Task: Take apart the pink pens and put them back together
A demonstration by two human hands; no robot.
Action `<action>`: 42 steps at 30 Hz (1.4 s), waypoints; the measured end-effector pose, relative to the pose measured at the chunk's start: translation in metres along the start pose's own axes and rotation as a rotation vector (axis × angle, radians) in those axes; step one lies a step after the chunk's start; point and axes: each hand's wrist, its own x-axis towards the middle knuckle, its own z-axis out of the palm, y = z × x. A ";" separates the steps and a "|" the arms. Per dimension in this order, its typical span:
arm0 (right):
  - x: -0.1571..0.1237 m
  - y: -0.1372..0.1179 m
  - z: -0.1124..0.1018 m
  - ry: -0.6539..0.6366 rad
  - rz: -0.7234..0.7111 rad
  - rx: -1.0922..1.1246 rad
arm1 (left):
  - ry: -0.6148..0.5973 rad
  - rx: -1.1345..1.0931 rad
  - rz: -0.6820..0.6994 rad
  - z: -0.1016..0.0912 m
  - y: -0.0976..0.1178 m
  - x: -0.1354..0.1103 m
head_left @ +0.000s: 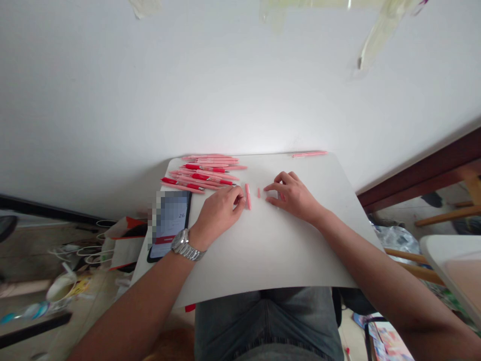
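Observation:
My left hand (224, 204) rests on the white table, its fingers curled in and the thumb near the index finger. Whether anything is between those fingertips is hidden. Just right of them lies a pink pen barrel (248, 196), standing lengthwise away from me. A small pink pen part (258, 192) lies between the two hands. My right hand (295, 195) hovers low over the table with thumb and index finger spread apart. Beneath its palm another pink piece (281, 196) shows in part.
Several pink and red pens (206, 173) lie piled at the back left. A phone (171, 223) sits at the left edge of the white table (263, 255). One pink pen (310, 154) lies at the back right by the wall (240, 90).

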 end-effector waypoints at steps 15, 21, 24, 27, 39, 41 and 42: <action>0.002 -0.002 -0.005 0.082 -0.037 0.074 | 0.174 -0.052 0.111 0.002 0.007 0.003; 0.002 -0.002 -0.010 0.157 -0.055 0.115 | 0.173 -0.001 0.198 0.007 0.011 0.003; 0.001 -0.002 -0.011 0.172 -0.047 0.138 | 0.123 0.045 0.223 0.007 0.015 0.001; 0.000 -0.002 -0.011 0.186 -0.032 0.160 | 0.092 0.078 0.245 0.006 0.018 0.000; -0.001 0.000 -0.012 0.214 0.003 0.198 | 0.039 0.082 0.307 0.008 0.020 0.000; -0.001 0.000 -0.012 0.210 0.006 0.201 | 0.038 0.086 0.308 0.008 0.020 0.000; -0.001 0.000 -0.012 0.210 0.008 0.202 | 0.039 0.084 0.307 0.008 0.019 0.000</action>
